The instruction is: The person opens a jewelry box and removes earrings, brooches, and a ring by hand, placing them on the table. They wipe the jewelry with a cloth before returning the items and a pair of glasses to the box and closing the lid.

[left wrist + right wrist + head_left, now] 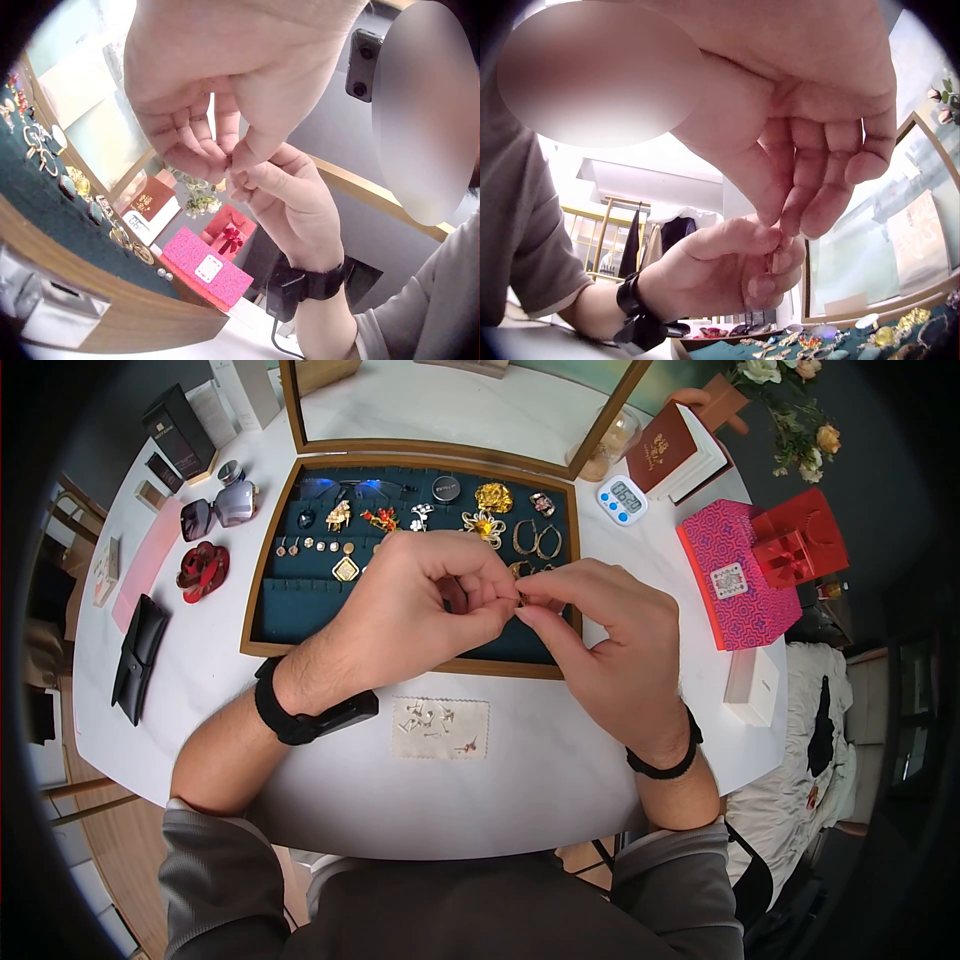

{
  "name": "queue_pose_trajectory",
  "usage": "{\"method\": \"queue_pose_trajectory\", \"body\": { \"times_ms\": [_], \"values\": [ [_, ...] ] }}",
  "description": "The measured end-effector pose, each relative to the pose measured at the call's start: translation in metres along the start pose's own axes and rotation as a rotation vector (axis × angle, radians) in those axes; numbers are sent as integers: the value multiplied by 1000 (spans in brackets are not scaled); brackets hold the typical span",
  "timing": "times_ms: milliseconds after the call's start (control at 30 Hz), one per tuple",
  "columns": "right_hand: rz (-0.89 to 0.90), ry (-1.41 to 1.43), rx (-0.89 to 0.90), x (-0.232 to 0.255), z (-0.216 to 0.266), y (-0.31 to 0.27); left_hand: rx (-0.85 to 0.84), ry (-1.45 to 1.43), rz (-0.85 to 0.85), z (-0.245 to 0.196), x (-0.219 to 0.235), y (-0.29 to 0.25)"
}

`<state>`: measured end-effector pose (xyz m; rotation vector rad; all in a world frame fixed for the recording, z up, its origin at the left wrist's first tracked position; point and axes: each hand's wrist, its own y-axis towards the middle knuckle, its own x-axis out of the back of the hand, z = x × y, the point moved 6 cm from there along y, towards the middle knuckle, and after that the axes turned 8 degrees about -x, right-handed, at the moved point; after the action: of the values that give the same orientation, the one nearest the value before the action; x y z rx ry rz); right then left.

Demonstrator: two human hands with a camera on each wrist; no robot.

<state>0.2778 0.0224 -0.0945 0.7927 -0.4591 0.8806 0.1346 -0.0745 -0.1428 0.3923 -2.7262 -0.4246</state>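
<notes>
Both hands meet over the jewelry case (300,600), fingertip to fingertip. My left hand (420,600) pinches one side of a small piece of jewelry (520,600) between thumb and index finger. From the other side, the thumb and index finger of my right hand (620,640) pinch it too. Fingertips hide most of the piece, and I cannot tell its kind. Below the hands on the white table lies a pale cloth (410,748) with several small silver pieces (432,717) and a reddish one (468,745).
Earrings, brooches and glasses (352,490) fill the case, its glass lid raised. Left stand sunglasses (218,512), a red flower (203,570) and a black pouch (140,658). Right are a timer (621,500), a maroon book (665,452), a patterned box (735,535) and a white box (751,688).
</notes>
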Motion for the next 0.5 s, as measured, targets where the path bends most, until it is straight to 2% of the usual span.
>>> {"method": "queue_pose_trajectory", "body": {
  "times_ms": [500],
  "values": [
    [55,-58,-66,3,-3,0,2,-22,-46,-2,-1,-1]
  ]
}}
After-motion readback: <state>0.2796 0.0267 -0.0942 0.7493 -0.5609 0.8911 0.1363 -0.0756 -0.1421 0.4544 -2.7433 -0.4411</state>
